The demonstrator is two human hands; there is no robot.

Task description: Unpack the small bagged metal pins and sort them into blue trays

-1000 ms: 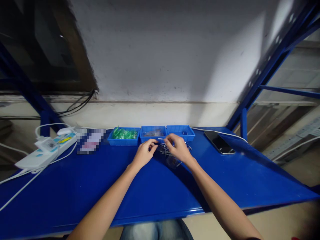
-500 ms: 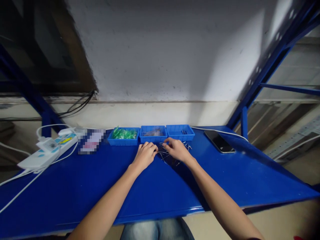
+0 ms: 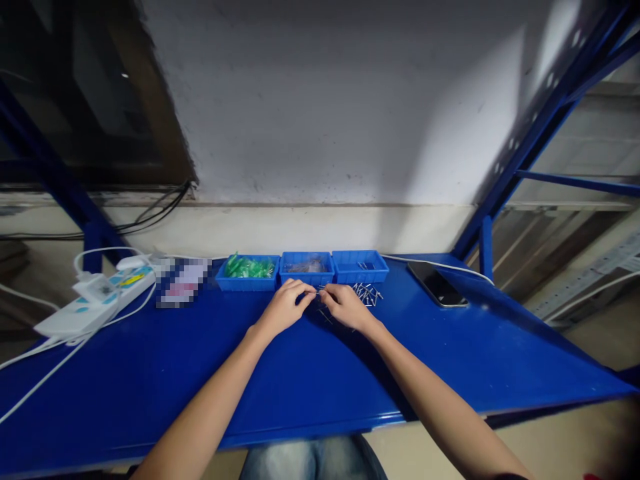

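Observation:
My left hand is closed in a pinch, thumb against fingertips, on what looks like a thin metal pin. Close on its right, my right hand is also pinched shut at the other end of this small piece; what its fingertips hold is too small to make out. Loose silver metal pins, resembling blind rivets, lie in a heap on the blue table beside and partly behind my right hand. A few more show beneath the hands.
Behind my hands stand three blue bins: one with green pieces in clear bags, one with bagged small parts, one with a few pins. A phone lies right; a white power strip with cables sits left.
My right hand has come down and left from above the heap, uncovering more pins. My left hand has turned slightly, and the fingertips of both hands now meet.

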